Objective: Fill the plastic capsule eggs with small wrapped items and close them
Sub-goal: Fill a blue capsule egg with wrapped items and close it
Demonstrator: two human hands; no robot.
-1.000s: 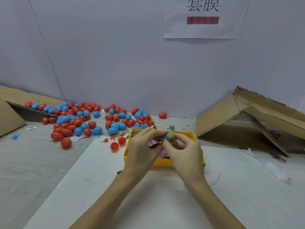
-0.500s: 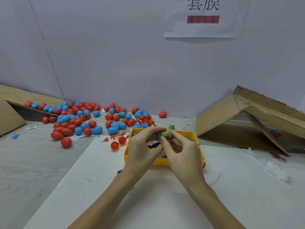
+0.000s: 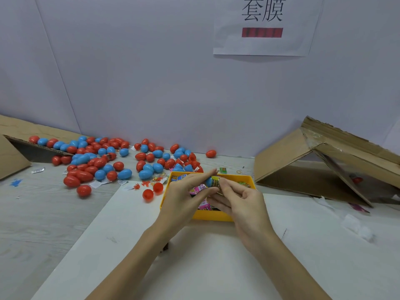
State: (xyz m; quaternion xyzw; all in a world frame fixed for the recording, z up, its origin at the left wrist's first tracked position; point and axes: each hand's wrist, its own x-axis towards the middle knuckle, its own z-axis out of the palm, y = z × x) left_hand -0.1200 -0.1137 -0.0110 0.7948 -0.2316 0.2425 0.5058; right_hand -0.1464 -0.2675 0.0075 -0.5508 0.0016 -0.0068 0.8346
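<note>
Mid-frame above the yellow tray (image 3: 213, 215), pinched between both hands: blue egg half (image 3: 209, 182) in left hand (image 3: 186, 197), wrapped item (image 3: 215, 181) in right hand (image 3: 242, 201), axis left-right.

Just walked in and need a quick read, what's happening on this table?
A person is stuffing a yellow wrapped item into a blue egg half, the left hand holding the half, the right hand pinching the item, above a yellow tray. Red and blue eggs lie heaped behind.
</note>
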